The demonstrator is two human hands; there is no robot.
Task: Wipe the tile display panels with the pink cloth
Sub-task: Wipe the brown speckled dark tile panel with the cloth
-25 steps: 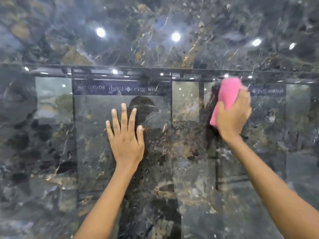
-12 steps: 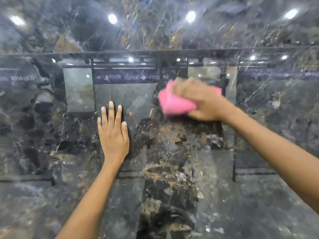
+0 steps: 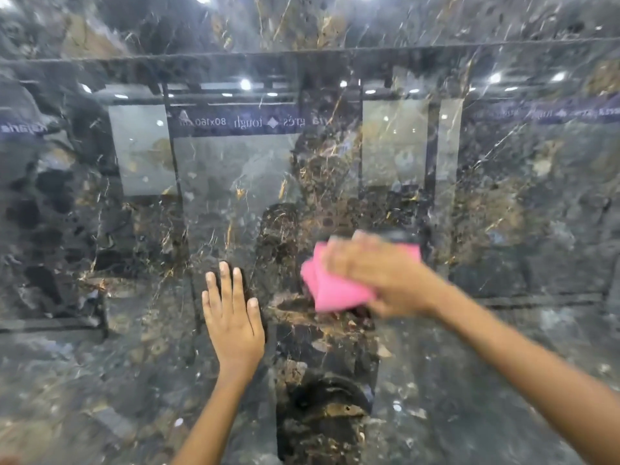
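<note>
Head camera view, looking straight at a glossy dark marble-patterned tile panel (image 3: 503,364) veined in grey, brown and gold.

The left hand (image 3: 233,317) lies flat against the panel, a little left of centre and low in the view. Its fingers are straight, close together and point upward, with the thumb tucked alongside; it holds nothing. Its bare forearm runs down to the bottom edge.

The right hand (image 3: 375,276) is blurred. It lies over a folded pink cloth (image 3: 332,290) and presses it to the panel, just right of the left hand and slightly higher. The fingers point left across the cloth; whether they curl round it or lie straight cannot be told through the blur. The cloth shows beyond the hand on the left and lower sides, and a pink corner shows at the upper right. The right forearm crosses from the lower right corner.

The polished surface mirrors the room. A reflected dark blue sign strip (image 3: 235,122) carries reversed white lettering, which reads "80x160", "tough" and "gres" with a diamond mark between. A second reflected strip (image 3: 543,112) at the right is too blurred to read, as is a lettered fragment at the far left.

Reflected ceiling lights (image 3: 245,84) show as bright white spots. A thin dark horizontal joint (image 3: 302,52) crosses the upper part of the panel.
</note>
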